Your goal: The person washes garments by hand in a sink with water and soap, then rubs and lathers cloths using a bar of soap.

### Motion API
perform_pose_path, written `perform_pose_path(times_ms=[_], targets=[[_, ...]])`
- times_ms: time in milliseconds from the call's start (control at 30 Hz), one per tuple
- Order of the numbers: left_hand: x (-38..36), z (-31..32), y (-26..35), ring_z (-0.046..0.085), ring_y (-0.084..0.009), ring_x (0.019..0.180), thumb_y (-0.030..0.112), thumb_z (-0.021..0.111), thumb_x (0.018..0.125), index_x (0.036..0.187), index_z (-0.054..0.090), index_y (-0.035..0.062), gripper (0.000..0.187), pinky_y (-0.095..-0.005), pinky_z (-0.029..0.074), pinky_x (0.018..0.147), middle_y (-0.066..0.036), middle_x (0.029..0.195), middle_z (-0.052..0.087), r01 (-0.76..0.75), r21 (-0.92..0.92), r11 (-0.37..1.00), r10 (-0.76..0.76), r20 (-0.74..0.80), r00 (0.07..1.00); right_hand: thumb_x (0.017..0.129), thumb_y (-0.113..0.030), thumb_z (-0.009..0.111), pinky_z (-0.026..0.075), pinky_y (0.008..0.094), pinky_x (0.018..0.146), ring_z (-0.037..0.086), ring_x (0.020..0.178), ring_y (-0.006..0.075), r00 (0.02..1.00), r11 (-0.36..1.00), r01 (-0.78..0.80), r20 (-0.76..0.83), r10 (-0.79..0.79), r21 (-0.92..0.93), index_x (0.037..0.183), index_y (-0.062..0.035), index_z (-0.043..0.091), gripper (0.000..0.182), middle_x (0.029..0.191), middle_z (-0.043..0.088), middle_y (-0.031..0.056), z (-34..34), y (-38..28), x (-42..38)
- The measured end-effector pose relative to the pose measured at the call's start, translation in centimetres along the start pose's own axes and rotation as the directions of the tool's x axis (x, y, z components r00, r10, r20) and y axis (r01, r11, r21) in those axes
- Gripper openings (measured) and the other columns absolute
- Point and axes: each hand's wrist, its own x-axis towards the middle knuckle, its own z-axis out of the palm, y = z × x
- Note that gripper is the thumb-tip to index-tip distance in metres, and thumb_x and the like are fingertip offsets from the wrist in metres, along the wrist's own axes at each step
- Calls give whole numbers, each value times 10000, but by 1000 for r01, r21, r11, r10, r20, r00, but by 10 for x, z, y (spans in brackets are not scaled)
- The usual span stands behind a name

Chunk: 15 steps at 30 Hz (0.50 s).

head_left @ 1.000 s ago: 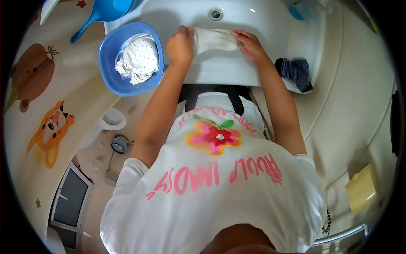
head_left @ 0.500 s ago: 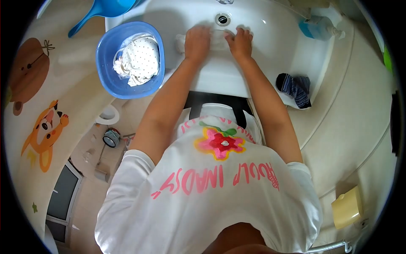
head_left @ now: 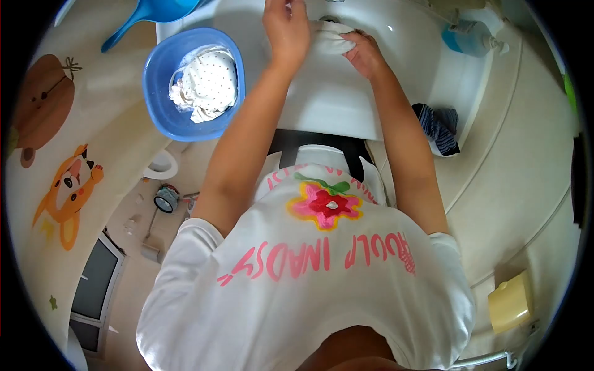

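Note:
A small white cloth (head_left: 328, 38) is stretched between my hands over the white sink (head_left: 340, 105), partly covering the drain. My right hand (head_left: 365, 52) pinches its right end between thumb and fingers. My left hand (head_left: 286, 31) is raised at the cloth's left end, with fingers curled near the top edge of the view; what its fingertips grip is partly hidden. A blue basin (head_left: 151, 80) holding a white dotted cloth (head_left: 213, 80) sits left of my left forearm.
Striped dark socks (head_left: 440, 127) lie on the sink's right edge. A bottle of blue liquid (head_left: 465, 38) is at the upper right. A blue dipper (head_left: 162, 9) is above the basin. A yellow box (head_left: 511, 302) is at the lower right.
Both hands have lifted the white cloth off the sink bottom. My left hand has moved up and its fingers have curled; my right hand has closed on the cloth's end.

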Motion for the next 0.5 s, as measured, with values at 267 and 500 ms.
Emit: perform_pose_path(times_ms=[267, 500], targets=[[83, 5, 81, 531, -163, 513, 336, 517, 927, 595, 602, 1, 479, -303, 414, 533, -64, 504, 533, 292, -39, 956, -231, 514, 826, 889, -114, 581, 415, 387, 1062, 563, 1162, 266, 995, 982, -19, 101, 0, 187, 1226, 50, 504, 382, 1254, 581, 139, 23, -11, -6], [89, 7, 63, 614, -237, 536, 303, 567, 888, 573, 603, -9, 444, -373, 480, 560, -149, 552, 603, 140, 350, 926, -260, 326, 909, 920, -205, 561, 396, 390, 1080, 540, 1198, 261, 991, 961, -2, 130, -36, 277, 1241, 38, 494, 408, 1280, 569, 136, 37, -15, -10]])
